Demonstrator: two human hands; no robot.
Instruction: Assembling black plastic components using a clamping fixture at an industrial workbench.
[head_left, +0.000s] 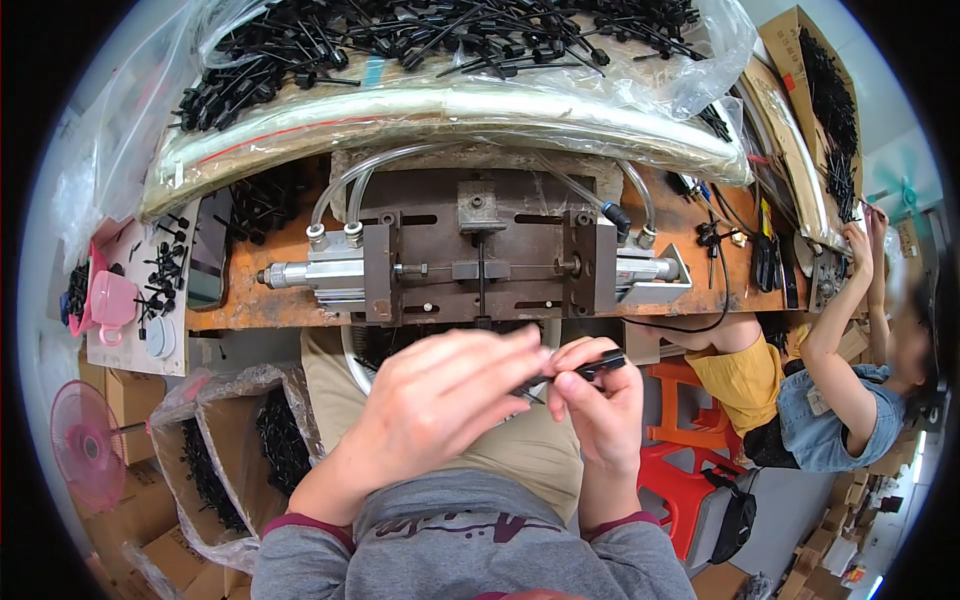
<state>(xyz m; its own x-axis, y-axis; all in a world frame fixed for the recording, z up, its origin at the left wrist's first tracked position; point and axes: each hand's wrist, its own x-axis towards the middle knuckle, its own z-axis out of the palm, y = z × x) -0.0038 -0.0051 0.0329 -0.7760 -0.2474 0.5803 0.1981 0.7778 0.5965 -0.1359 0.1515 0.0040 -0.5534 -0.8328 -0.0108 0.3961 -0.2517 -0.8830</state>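
A small black plastic part with a thin stem is pinched between the thumb and fingers of my right hand, above my lap. Beside it, my left hand reaches across with its fingers stretched out. Its fingertips are blurred and lie close to the part's stem; whether they touch it I cannot tell. Just beyond both hands is a dark metal fixture with a pneumatic cylinder on the left and another cylinder on the right. Another black part stands in the fixture's middle, between two small jaws.
A large heap of black stemmed parts lies on plastic-covered board behind the fixture. Plastic-lined boxes of parts and a pink fan are at left. Red stools stand at right, near a seated person with raised hands.
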